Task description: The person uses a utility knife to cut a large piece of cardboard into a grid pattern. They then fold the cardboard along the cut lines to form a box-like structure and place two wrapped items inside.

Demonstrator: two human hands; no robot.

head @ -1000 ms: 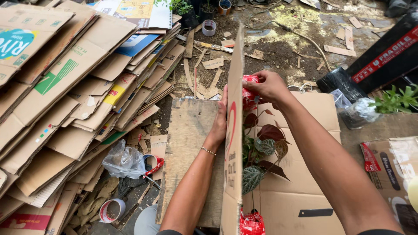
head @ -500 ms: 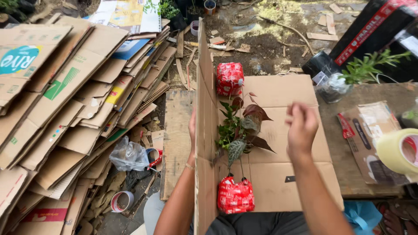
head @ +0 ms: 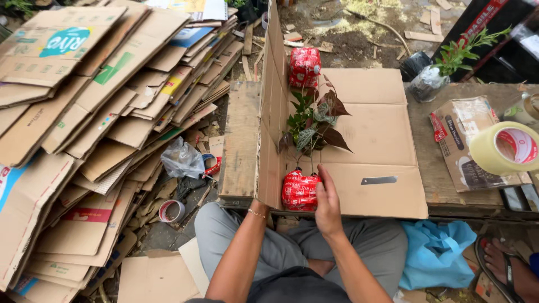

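Plants laid on a flattened carton, right hand now lowered to the near red wrap

Since half a second ago the right hand (head: 327, 203) has been brought down from mid-air and is laid, fingers together, against the near red-wrapped root ball (head: 299, 191) at lower centre. The left hand is hidden behind the raised cardboard flap (head: 270, 112), so its grip cannot be told. The leafy plants (head: 314, 119) are left lying between this wrap and the far red-wrapped root ball (head: 304, 66) on the flat carton (head: 376, 129), which rests on the wooden counter (head: 240, 140). Flattened boxes (head: 84, 112) are stacked at left; a tape roll (head: 502, 147) is seen at right.
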